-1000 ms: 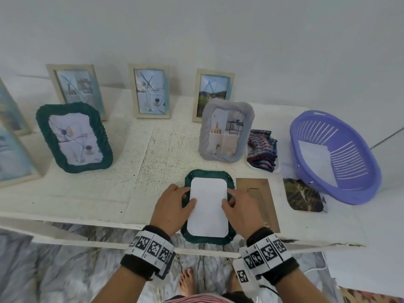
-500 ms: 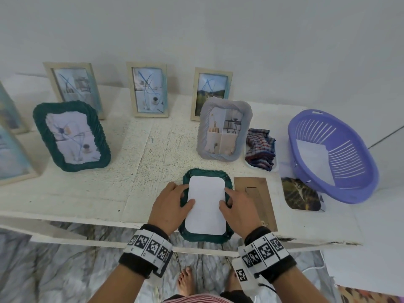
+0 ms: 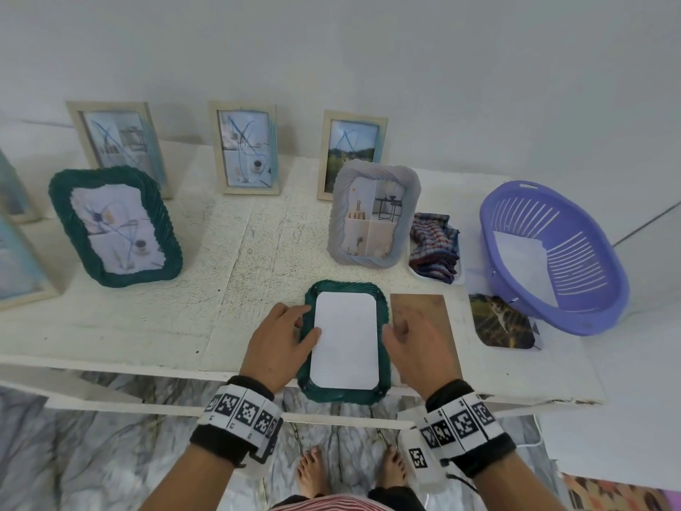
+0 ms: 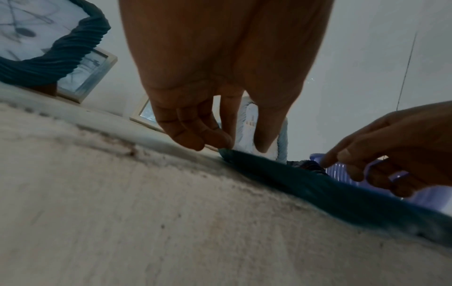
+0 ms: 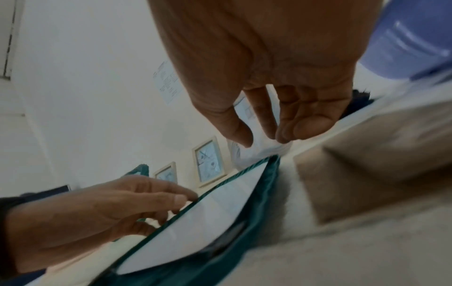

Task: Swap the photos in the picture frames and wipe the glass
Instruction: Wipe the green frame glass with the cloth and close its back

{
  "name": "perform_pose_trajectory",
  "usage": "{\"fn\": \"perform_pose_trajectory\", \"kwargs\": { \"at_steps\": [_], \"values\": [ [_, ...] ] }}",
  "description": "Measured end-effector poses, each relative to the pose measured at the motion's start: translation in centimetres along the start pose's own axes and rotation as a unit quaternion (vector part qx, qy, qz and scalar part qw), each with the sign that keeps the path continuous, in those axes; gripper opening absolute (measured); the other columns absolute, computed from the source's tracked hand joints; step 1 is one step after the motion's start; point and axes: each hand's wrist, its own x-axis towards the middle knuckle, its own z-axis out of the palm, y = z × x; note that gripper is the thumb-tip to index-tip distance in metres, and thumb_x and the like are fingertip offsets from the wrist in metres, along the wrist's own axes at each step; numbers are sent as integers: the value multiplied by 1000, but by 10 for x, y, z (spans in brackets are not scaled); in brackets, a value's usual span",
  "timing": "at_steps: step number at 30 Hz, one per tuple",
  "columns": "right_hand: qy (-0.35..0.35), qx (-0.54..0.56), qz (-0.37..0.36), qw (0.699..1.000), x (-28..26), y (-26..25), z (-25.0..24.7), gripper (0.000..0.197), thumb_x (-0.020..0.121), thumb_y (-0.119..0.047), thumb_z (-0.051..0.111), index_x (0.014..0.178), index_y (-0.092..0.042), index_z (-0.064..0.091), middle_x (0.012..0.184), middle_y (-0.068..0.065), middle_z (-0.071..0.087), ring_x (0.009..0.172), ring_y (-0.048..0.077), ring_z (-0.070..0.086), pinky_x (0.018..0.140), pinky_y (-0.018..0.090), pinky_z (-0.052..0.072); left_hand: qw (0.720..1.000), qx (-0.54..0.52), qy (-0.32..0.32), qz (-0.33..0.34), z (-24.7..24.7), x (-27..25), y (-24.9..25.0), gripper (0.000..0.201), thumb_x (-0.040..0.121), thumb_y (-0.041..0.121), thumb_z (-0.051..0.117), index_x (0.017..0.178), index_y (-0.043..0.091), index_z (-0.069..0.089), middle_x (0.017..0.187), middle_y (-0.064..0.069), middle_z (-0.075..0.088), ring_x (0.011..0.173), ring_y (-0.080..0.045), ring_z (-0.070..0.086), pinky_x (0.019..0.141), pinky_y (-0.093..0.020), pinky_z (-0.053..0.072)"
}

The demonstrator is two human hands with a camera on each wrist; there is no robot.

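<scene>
Head view: a dark green wavy-edged picture frame lies face down at the tabletop's front edge, a white round-cornered sheet filling its back opening. The left hand rests relaxed fingers on its left rim; the right hand hovers loosely curled beside the right rim, holding nothing.

It looked like a room in a home: a worn white bench against a plain wall carried standing picture frames (bare feet on marble-patterned floor below).
</scene>
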Motion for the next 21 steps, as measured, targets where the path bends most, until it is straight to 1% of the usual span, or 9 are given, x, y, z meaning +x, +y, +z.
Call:
{"fn": "perform_pose_trajectory", "kwargs": {
  "at_steps": [1,3,6,9,12,15,18,19,21],
  "values": [
    [25,-24,9,999,-1,4,-6,16,92,-30,54,99,-16,56,87,0,53,78,23,54,68,31,43,1000,-9,3,2,-1,-1,-3,45,92,36,63,133,22,55,101,5,50,82,-10,54,78,-26,47],
    [38,-111,51,992,-3,14,-16,32,91,-39,53,109,-13,55,107,7,52,96,28,53,74,35,47,999,-35,6,12,-2,-4,-8,44,91,32,65,133,22,56,100,5,51,80,-8,55,78,-25,47],
    [-2,-220,125,967,-3,30,-23,53,88,-55,50,117,-12,53,117,11,49,108,31,47,82,40,48,998,-54,3,41,-2,-8,-14,41,91,28,65,132,22,58,98,6,53,79,-3,56,77,-21,47],
    [-14,-192,161,968,-3,40,-21,59,86,-60,51,114,-9,54,120,12,48,113,32,44,81,41,47,995,-68,7,67,-1,-10,-20,36,93,23,64,129,21,61,97,8,54,81,-1,56,75,-9,41],
    [-16,-168,162,972,-2,43,-19,60,83,-61,55,111,-8,54,119,11,49,113,32,44,83,41,47,993,-81,12,86,2,-13,-26,30,94,26,61,124,25,64,96,9,54,84,-3,57,77,-13,43],
    [-23,-169,159,972,-3,42,-18,65,79,-65,59,112,-10,53,118,11,47,113,32,44,84,41,46,993,-77,10,94,5,-16,-29,37,89,37,54,122,25,65,96,11,53,87,-3,57,78,-14,43],
    [-33,-143,168,975,-2,45,-19,62,78,-60,63,111,-8,53,119,13,46,113,35,45,88,43,46,992,-74,13,98,9,-18,-31,45,86,48,50,121,24,65,97,11,52,89,-4,56,79,-11,41],
    [-30,-124,175,976,-1,46,-21,62,77,-59,64,109,-8,53,118,14,45,112,36,45,90,43,46,992,-75,13,97,10,-18,-32,42,87,45,54,121,25,66,98,12,52,90,-4,55,79,-9,39],
    [-6,-89,183,979,-1,44,-23,62,73,-59,66,104,-7,52,114,14,44,108,38,47,90,44,45,992,-80,15,94,11,-18,-33,31,90,31,64,121,26,65,98,13,51,92,-3,54,80,-7,37]
  ]
}}
